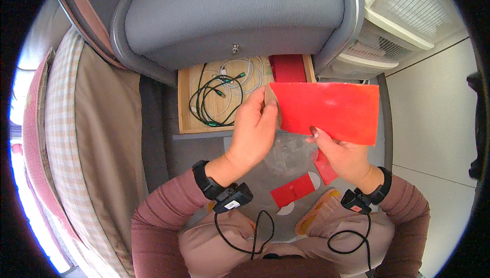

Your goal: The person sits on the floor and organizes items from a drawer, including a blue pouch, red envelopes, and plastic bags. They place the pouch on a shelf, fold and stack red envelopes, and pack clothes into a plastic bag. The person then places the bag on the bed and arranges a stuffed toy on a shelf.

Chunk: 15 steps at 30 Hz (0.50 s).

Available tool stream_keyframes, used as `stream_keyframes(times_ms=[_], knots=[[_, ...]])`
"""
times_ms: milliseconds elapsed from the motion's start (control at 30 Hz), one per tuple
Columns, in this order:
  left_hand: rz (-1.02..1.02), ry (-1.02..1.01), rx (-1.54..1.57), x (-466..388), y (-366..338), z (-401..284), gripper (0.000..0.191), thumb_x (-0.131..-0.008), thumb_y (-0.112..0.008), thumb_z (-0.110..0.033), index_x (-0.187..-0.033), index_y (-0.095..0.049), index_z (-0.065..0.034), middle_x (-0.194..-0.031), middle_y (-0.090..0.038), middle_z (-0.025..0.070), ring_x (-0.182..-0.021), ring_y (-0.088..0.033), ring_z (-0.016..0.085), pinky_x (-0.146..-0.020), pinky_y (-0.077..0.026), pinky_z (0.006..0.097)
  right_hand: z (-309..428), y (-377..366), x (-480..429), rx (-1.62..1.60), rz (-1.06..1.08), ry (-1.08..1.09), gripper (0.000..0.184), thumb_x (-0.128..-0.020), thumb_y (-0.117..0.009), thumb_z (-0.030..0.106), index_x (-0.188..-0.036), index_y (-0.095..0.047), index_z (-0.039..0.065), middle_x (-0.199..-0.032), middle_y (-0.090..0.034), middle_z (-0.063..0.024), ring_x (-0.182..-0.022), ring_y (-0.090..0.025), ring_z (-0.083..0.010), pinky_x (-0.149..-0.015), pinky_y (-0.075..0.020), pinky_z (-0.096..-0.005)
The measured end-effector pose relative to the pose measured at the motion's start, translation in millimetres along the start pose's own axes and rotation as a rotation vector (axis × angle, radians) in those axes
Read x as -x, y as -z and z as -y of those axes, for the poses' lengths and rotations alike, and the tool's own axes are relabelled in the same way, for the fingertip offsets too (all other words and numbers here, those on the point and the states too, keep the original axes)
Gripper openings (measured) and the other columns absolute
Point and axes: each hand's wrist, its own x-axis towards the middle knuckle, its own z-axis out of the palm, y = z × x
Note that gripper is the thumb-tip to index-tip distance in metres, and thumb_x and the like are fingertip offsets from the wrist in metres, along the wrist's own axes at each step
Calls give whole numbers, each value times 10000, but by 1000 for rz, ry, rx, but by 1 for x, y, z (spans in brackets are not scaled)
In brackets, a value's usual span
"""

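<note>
A red paper envelope (327,111) is held up between my hands, over the front right part of an open wooden drawer (245,129). My left hand (254,121) grips its left end, where a brownish flap or inner side shows. At the lower edge, my right hand (340,151) holds it with the thumb in front; the other fingers are mostly hidden behind. Inside the drawer lie coiled dark green cables (203,104) and white cables (249,71) on the left, with a dark red item (287,69) at the right.
On the floor lie a red packet with white rounded flaps (294,190), another red piece (325,169) and a clear plastic bag or sheet (291,153). A grey upholstered nightstand (233,14) stands above the drawer. The bed (107,125) is left, plastic drawers (398,33) upper right.
</note>
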Motion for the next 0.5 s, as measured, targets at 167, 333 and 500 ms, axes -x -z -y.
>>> stream_keyframes(times_ms=[167,333,500], knots=[[144,330,406,3,6,-11,236,-996,-507,-88,-1189,-586,20,-1103,-661,68,-1002,-629,138,-884,-506,286,-1,13,-29,-282,-166,-306,366,-898,-627,17,-1235,-497,-43,-1114,-631,-142,-924,-667,-217,-780,-570,-310],[110,158,260,9,0,-16,333,-895,-562,63,-1226,-554,27,-1099,-661,77,-1000,-631,122,-848,-525,274,-5,11,-28,445,-239,-89,795,-813,-743,137,-1420,-271,-69,-1436,-370,-292,-1213,-527,-368,-943,-503,-428],[24,67,214,10,-16,-26,409,-852,-566,80,-1255,-516,27,-1091,-662,90,-973,-637,130,-814,-525,265,2,-4,-18,998,-90,448,846,-725,-761,185,-1386,-318,-100,-1433,-303,-352,-1257,-414,-509,-1033,-405,-481]])
